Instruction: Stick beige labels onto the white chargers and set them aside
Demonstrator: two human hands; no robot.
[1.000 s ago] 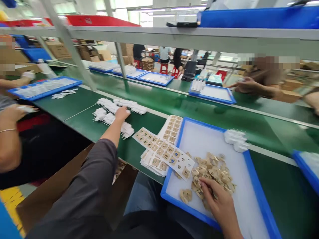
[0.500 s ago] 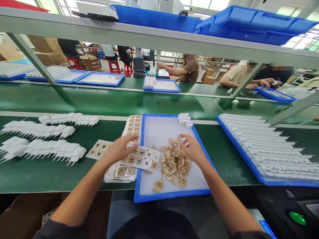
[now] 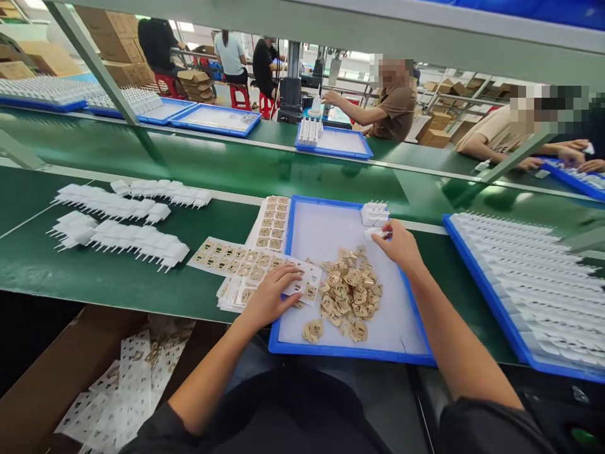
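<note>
My left hand (image 3: 271, 293) lies over a sheet of tan die-cut stickers (image 3: 222, 255), fingers stretched out and thumb apart. The sheet's right end reaches over the rim of a blue-edged tray (image 3: 307, 350). At the tray's far right corner, my right hand (image 3: 401, 247) is closed on a white plug housing (image 3: 373, 233), partly hidden by the fingers. Just beyond it stand a few white plug housings with pins (image 3: 375, 213). A heap of loose tan sticker pieces (image 3: 352, 284) fills the middle of the tray. More sticker sheets (image 3: 274, 221) are stacked along its left side.
Rows of white plugs (image 3: 142, 239) lie on the green bench to the left. To the right is a blue tray (image 3: 524, 350) packed with plugs. A box of used sheets (image 3: 132, 372) sits below left. Across the belt (image 3: 227, 157), several people work.
My right hand has moved to the far right corner and closed on a plug housing. My left hand has settled onto the sticker sheet. The view has shifted and tilted down.
</note>
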